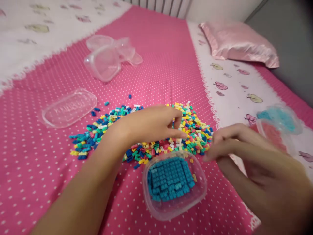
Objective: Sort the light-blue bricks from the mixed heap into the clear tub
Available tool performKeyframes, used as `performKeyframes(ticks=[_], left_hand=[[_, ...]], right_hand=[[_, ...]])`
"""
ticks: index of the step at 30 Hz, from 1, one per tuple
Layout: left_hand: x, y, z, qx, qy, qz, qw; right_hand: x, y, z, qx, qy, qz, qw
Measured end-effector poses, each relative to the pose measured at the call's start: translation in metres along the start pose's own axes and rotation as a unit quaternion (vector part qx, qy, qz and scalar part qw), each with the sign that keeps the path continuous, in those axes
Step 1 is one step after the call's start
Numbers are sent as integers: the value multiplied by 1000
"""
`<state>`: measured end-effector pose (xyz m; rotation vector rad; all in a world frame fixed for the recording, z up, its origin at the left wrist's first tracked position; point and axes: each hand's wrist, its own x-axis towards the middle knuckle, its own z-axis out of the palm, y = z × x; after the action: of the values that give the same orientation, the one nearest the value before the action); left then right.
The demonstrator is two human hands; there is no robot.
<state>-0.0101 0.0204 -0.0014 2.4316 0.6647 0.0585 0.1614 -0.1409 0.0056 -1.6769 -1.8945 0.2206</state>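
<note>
A heap of tiny building bricks (193,130) in blue, yellow, green, pink and white lies spread on the pink dotted bedspread (158,65). My left hand (151,125) hovers over the heap, fingers curled with thumb and forefinger pinched near the bricks. In front of the heap stands a clear plastic tub (174,186) filled with turquoise bricks. My right hand (234,143) is to the right of the tub, blurred, with its fingers drawn together and pointing left toward the heap's edge. Whether either hand holds a brick is too small to see.
A clear oval lid (69,107) lies left of the heap. Empty clear tubs (107,58) lie farther back. At the right, stacked tubs (278,125) hold turquoise and pink bricks. A pink pillow (239,44) rests at the back right.
</note>
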Motion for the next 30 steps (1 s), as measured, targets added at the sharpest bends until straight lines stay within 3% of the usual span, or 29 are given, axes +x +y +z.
performKeyframes(ticks=[3, 6, 10, 17, 24, 28, 30], left_hand=[[1, -14, -4, 58, 84, -33, 994], [2, -26, -1, 97, 65, -51, 992], [5, -30, 5, 109, 42, -23, 993], [11, -23, 10, 128, 32, -16, 991], [17, -22, 15, 134, 63, 17, 989], [21, -16, 15, 121, 116, 50, 985], [23, -11, 17, 149, 104, 42, 983]], right_hand=[[15, 17, 18, 42, 51, 22, 998], [28, 42, 36, 65, 75, 50, 994], [37, 61, 50, 85, 67, 76, 991], [43, 64, 63, 84, 43, 65, 993], [44, 67, 60, 67, 110, 82, 988], [44, 63, 60, 64, 101, 80, 990], [43, 60, 61, 64, 90, 75, 991]])
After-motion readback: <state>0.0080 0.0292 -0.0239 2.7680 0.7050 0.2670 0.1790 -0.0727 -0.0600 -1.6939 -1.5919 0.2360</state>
